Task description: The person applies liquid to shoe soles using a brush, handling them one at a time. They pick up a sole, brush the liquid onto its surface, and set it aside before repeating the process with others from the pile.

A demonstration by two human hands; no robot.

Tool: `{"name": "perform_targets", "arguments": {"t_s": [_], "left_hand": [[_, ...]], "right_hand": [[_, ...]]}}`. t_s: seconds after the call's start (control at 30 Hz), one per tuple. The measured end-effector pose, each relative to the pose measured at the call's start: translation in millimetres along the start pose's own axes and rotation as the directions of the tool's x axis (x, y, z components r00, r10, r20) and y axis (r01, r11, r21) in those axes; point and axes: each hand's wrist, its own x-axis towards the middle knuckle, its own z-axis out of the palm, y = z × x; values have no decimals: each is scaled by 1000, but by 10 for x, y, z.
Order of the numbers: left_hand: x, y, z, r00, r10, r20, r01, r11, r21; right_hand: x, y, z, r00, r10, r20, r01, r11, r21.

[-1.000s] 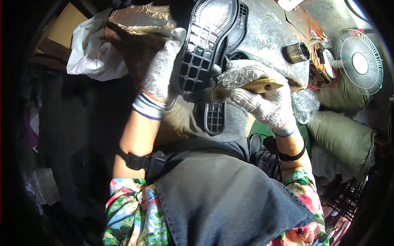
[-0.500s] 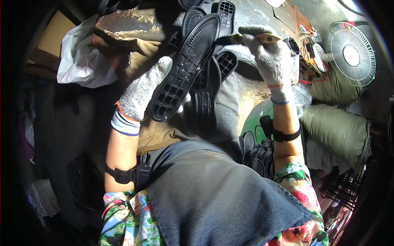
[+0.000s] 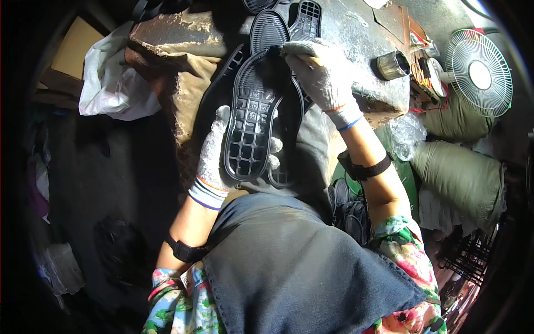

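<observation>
black shoe sole [image 3: 253,119], tread side up, above the worn workbench [image 3: 356,33]: left hand [image 3: 214,158] cups its heel, fingers curled beneath; right hand [image 3: 322,75] grips its toe end, fingers closed.

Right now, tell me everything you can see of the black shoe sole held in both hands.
The black moulded shoe sole looks like rubber, its gridded, ribbed side facing up. It lies lengthwise, heel toward the person, toe toward the worn grey workbench. The left hand, in a grey knit glove, cups the heel end from below; the gloved right hand presses on the toe end. More black soles lie beneath and beyond it.
</observation>
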Motion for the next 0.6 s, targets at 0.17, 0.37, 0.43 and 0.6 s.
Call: {"name": "perform_targets", "arguments": {"t_s": [0.17,0.37,0.43,0.6], "left_hand": [[17,84,-85,999,-24,-37,24,1000,12],[-23,97,-193,982,63,-176,-51,996,71],[-86,83,-237,975,81,-207,-76,997,30],[-55,92,-287,965,96,-243,-104,994,-19]], "right_hand": [[129,-207,-4,984,-156,87,166,978,-126],[-110,-517,-218,885,462,62,-457,886,-78],[-119,-951,-384,790,588,176,-592,805,-32],[-97,-1059,-406,761,629,162,-631,657,412]]}}
